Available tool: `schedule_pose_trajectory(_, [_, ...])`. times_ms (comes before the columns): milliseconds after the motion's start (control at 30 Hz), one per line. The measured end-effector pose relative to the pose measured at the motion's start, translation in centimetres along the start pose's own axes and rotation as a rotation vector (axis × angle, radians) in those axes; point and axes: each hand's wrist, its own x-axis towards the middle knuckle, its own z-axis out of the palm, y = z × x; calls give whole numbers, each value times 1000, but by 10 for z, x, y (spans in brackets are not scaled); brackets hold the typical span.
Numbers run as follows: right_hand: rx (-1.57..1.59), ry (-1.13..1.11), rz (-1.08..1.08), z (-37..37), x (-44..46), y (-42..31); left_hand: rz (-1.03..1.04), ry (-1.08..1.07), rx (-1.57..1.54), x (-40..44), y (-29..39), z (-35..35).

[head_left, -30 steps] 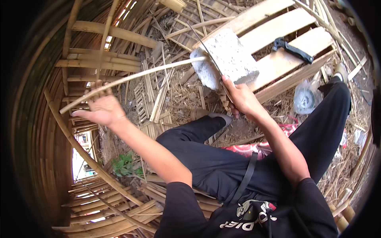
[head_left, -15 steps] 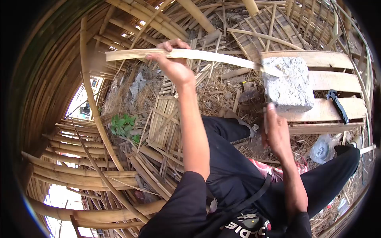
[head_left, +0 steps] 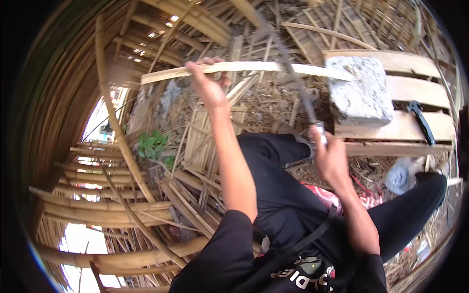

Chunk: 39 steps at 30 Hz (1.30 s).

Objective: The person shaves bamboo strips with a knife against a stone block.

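A pale bamboo strip (head_left: 259, 67) runs nearly level across the view, its right end lying on a rough grey-white block (head_left: 360, 93). Toward the strip's left end, my left hand (head_left: 210, 83) grips it, with the thumb on the near side and fingers behind. My right hand (head_left: 331, 156) is wrapped round the handle of a long blade (head_left: 299, 85). Blurred by motion, the blade slants up and left and crosses the strip just left of the block. Whether blade and strip touch, I cannot tell.
The block stands on a slatted wooden platform (head_left: 415, 92), where a black folded tool (head_left: 421, 123) lies. A clear plastic bag (head_left: 399, 176) is near my knee. Bamboo strips (head_left: 198, 183) litter the ground beside a green plant (head_left: 152, 145). Bamboo walling stands at the left.
Since one second ago the strip has turned from slanted to nearly level, and my left hand has closed on it. The blade has swung to the left of the block. The view has shifted.
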Motion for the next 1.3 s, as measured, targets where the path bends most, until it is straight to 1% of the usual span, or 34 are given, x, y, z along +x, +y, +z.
schedule_pose_trajectory(33, [-7,42,0,-6,2,-3,-2,-64,-38,3,1,-5])
schedule_pose_trajectory(100, [-24,82,38,-15,17,11,11,-213,11,1,12,-7])
schedule_pose_trajectory(133, [36,92,89,-21,22,12,-10,-348,-38,3,15,-13])
schedule_pose_trajectory(167, [93,101,144,-27,24,12,4,-338,-37,2,18,-14])
schedule_pose_trajectory(233, [197,93,136,-34,29,16,-45,-442,26,0,20,-12])
schedule_pose_trajectory(267, [227,95,130,-34,29,13,-84,-468,6,1,21,-14])
schedule_pose_trajectory(433, [221,86,113,-32,30,15,-110,-486,-2,0,21,-11])
schedule_pose_trajectory(500, [286,56,146,-34,30,14,-61,-401,5,1,15,-6])
schedule_pose_trajectory(533, [309,40,146,-35,29,12,-57,-397,-7,3,8,-3])
schedule_pose_trajectory(600, [347,42,152,-36,26,5,-35,-150,-43,7,-10,7])
schedule_pose_trajectory(633, [350,59,119,-38,25,4,-32,-64,-77,9,-17,12])
schedule_pose_trajectory(700, [382,55,146,-49,26,6,1,32,-242,14,-14,19])
schedule_pose_trajectory(733, [411,90,175,-54,24,0,16,41,-344,18,-13,18])
schedule_pose_trajectory(767, [381,93,119,-62,24,1,12,8,-496,18,-7,21])
schedule_pose_trajectory(833, [355,177,83,-73,19,-5,-54,-167,-592,16,-7,25])
schedule_pose_trajectory(867, [341,191,73,-80,15,-13,-141,-208,-534,10,-6,36])
schedule_pose_trajectory(933, [255,245,-50,-94,2,-25,-289,-313,-393,-12,-2,72])
schedule_pose_trajectory(967, [234,279,-90,-100,-3,-27,-357,-393,-377,-22,-10,87])
schedule_pose_trajectory(1033, [162,299,-134,-113,-11,-27,-326,-547,-211,-49,-25,116])
schedule_pose_trajectory(1067, [92,312,-185,-118,-14,-23,-382,-613,-209,-62,-28,128])
schedule_pose_trajectory(1167, [-482,409,-414,-127,-23,-31,-415,-670,-199,-102,-57,157])
schedule_pose_trajectory(1200, [-523,383,-421,-126,-25,-32,-441,-737,-195,-113,-61,161])
schedule_pose_trajectory(1233, [-557,360,-424,-126,-26,-31,-402,-748,-72,-126,-64,163])
schedule_pose_trajectory(1267, [-704,312,-340,-131,-26,-32,-305,-768,-11,-136,-59,165])
schedule_pose_trajectory(1300, [-818,322,-351,-137,-21,-25,-203,-783,47,-143,-53,165])
